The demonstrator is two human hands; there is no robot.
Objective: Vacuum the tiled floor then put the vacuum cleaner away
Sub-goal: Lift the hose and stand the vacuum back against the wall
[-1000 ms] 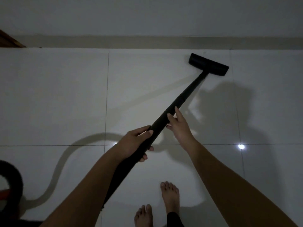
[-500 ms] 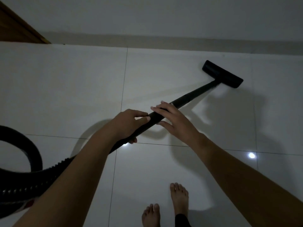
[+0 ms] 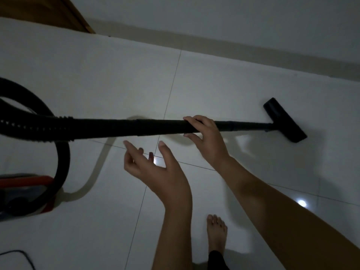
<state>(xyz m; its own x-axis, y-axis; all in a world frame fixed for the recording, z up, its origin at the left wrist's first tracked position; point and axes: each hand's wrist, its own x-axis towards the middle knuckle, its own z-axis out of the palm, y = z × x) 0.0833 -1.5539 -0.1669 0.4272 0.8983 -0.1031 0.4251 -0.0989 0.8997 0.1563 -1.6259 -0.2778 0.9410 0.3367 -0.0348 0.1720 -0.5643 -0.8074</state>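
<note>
A black vacuum wand (image 3: 120, 128) runs nearly level across the view, ending at the right in a black floor nozzle (image 3: 284, 120) that rests on the white tiled floor (image 3: 224, 90). My right hand (image 3: 207, 141) grips the wand near its middle, fingers over the top and thumb below. Just below the wand my left hand (image 3: 153, 166) is off it, with fingers spread and holding nothing. At the left a ribbed black hose (image 3: 58, 164) loops down to the red and black vacuum body (image 3: 25, 193).
A light wall and its skirting (image 3: 233, 45) run along the far side, with a brown wooden door edge (image 3: 58, 14) at the top left. My bare foot (image 3: 216, 232) stands at the bottom middle. A thin black cord (image 3: 23, 257) lies at the bottom left.
My left hand has let go of the wand and opened below it. The right hand has closed around the wand. The view swung left, bringing the hose loop and vacuum body into sight.
</note>
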